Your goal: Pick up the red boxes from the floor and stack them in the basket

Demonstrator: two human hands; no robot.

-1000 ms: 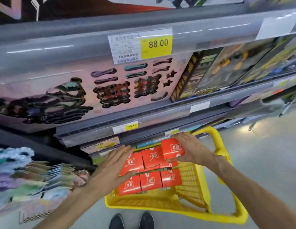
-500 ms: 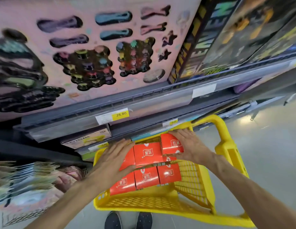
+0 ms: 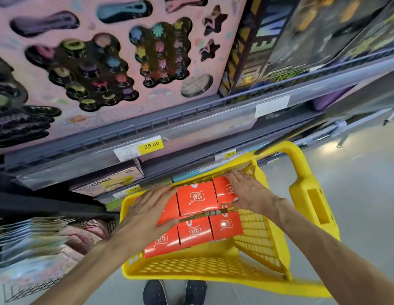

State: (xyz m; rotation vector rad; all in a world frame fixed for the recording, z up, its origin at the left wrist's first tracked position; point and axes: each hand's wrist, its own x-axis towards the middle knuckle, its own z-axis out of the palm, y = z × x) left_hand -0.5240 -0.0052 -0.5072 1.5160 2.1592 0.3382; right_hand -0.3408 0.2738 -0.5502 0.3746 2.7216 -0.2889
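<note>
Six red boxes (image 3: 195, 200) sit packed in two rows inside a yellow plastic shopping basket (image 3: 213, 268) on a store aisle floor (image 3: 363, 194), their white-and-red labels facing up. The far row stands higher than the near one. A person's left hand (image 3: 147, 213) lies flat with straight fingers over the far-left box, the thumb reaching along its near edge, pressing rather than gripping. The right hand (image 3: 246, 191) rests with spread, nearly straight fingers on the far-right box, its fingertips reaching the basket's far wall; whether the thumb hooks under that box cannot be told. The boxes fill the left part of the basket, leaving bare mesh on the right side. The basket's thick yellow handle (image 3: 301, 170) arches over its right end. Two dark shoes (image 3: 174, 292) show just below the basket's near rim. Grey shelving (image 3: 169, 128) rises behind the basket, carrying a yellow price tag reading 25.80 (image 3: 151, 145) and, above it, a large pink toy set (image 3: 117, 62) with coloured pieces in dark moulded trays. Blurred packaged goods (image 3: 33, 243) hang at lower left.
</note>
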